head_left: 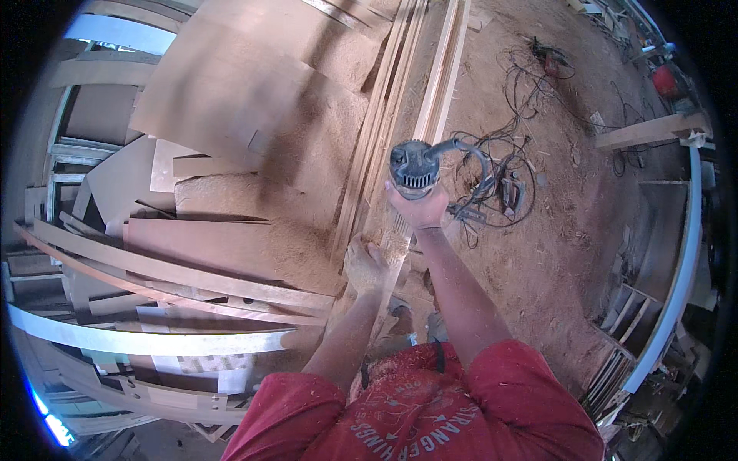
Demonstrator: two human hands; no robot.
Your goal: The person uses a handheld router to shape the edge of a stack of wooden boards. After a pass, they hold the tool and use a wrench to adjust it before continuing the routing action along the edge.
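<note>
My right hand (421, 206) is wrapped round the body of a dark router (415, 164), a round-topped power tool with vent slots. Its thick cord leaves the top toward the right. Beneath the tool runs a long, narrow wooden strip (443, 73), pale and grooved along its length, reaching from near my body to the far edge. Closer to me, my left hand (366, 267) grips the near part of this strip, its fingers curled and dusted with sawdust. The router's base and bit are hidden under its body and my hand.
More long wooden strips (382, 115) lie along the left side of the work. Sawdust-covered sheets (219, 77) and stacked boards (192, 265) fill the left. Tangled black cables (507, 173) spread over the dusty floor on the right, near a wooden beam (649, 132).
</note>
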